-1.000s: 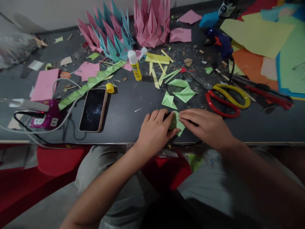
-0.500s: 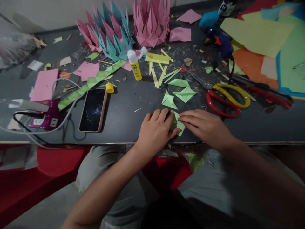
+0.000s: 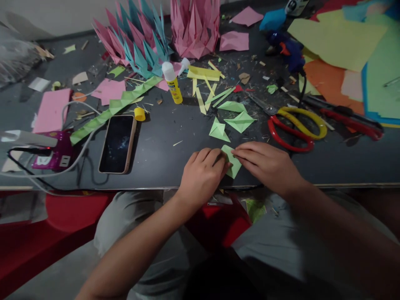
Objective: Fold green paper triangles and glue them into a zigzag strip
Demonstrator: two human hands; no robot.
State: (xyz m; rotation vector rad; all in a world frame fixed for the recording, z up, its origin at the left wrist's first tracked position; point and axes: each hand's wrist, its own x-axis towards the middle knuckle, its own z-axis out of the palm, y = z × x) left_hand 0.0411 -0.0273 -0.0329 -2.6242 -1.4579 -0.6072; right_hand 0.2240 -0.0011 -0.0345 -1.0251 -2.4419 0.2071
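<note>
A small folded piece of green paper lies on the dark table near its front edge, between my hands. My left hand grips its left side, with fingers curled and the thumb drawn in against them. From the right, the fingertips of my right hand are pressed together on the paper's right edge. Just beyond are other folded green pieces: a pointed one, a diamond-shaped one and a flatter one. Scissors with red and yellow handles rest beyond my right hand.
A phone, a glue stick and its yellow cap stand left of centre. Pink and blue folded-paper structures rise at the back. A red cutter, a glue gun and coloured sheets occupy the right.
My left thumb has drawn back from the paper's lower edge towards the fingers, so more of the green paper shows. The whole view has shifted slightly.
</note>
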